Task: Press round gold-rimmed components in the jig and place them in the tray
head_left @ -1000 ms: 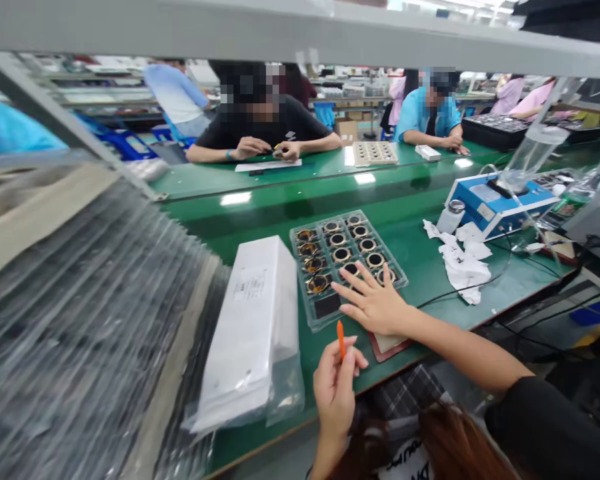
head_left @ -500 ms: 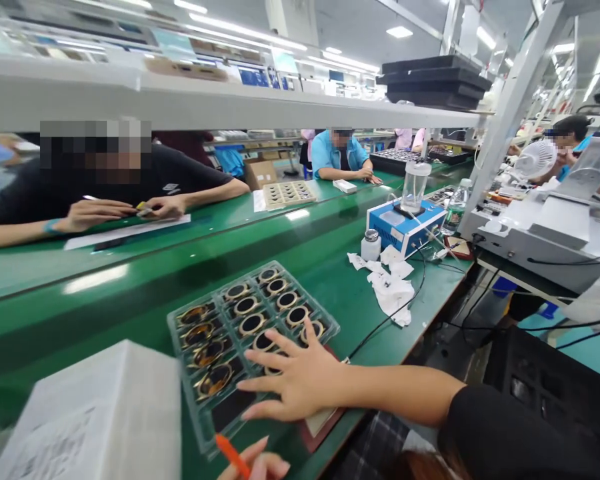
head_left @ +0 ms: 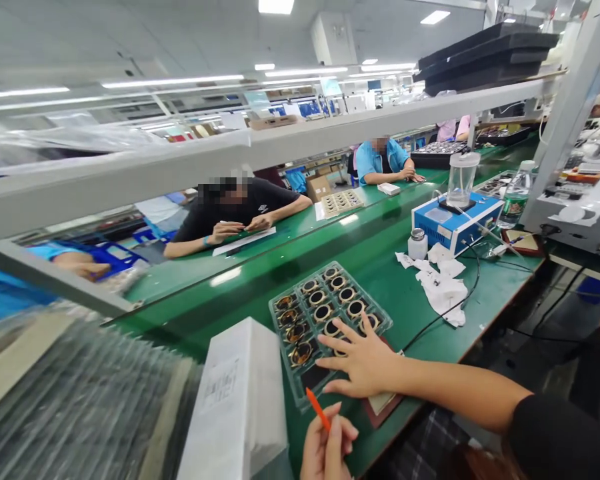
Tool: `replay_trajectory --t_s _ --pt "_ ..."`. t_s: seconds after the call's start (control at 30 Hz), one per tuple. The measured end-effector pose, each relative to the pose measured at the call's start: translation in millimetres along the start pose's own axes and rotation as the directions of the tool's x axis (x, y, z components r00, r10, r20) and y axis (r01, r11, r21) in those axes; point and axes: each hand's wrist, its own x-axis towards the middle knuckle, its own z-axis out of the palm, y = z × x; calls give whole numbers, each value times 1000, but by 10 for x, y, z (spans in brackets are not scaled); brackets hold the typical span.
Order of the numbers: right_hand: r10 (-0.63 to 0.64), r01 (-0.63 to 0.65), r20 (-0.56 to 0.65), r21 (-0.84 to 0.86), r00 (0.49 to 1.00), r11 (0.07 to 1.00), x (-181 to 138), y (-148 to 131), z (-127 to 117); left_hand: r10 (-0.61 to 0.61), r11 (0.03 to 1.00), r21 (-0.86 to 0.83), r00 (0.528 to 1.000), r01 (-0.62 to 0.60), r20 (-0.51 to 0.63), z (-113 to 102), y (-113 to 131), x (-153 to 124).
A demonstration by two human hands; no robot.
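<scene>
A clear plastic tray point(head_left: 294, 385) lies on the green bench, with several round gold-rimmed black watch faces point(head_left: 323, 313) in its compartments. Along its left side sit open gold watch cases point(head_left: 297, 332) with amber interiors. My right hand point(head_left: 367, 363) is spread palm down over the tray's near right part, fingers apart, hiding some pieces. Whether its fingertips touch them I cannot tell. Close to the tray's near corner, my left hand point(head_left: 327, 443) is closed around an orange pointed stick point(head_left: 318, 408), pen-like, its tip up and leftward. A brown-red flat pad point(head_left: 380, 408) lies under my right wrist.
A white box point(head_left: 230, 400) stands left of the tray, beside stacked clear trays point(head_left: 95, 393). Crumpled tissue point(head_left: 443, 290), a small bottle point(head_left: 418, 245), a blue machine point(head_left: 457, 223) and a black cable point(head_left: 473, 293) are farther right. Co-workers point(head_left: 240, 213) sit across the bench.
The view has swung left and tilted, so the bench things sit farther right in it. More of my left hand shows. Both hands keep about the same place by the tray.
</scene>
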Motion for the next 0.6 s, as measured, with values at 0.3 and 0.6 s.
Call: replay_trajectory --t_s 0.3,0.6 --pt "21 -21 20 -6 1000 1000 3 14 28 -5 1000 -2 1000 5 26 -84 -47 18" --pt "24 -27 60 41 998 999 12 11 18 -1 1000 8 1000 1 -28 -46 -52 25"
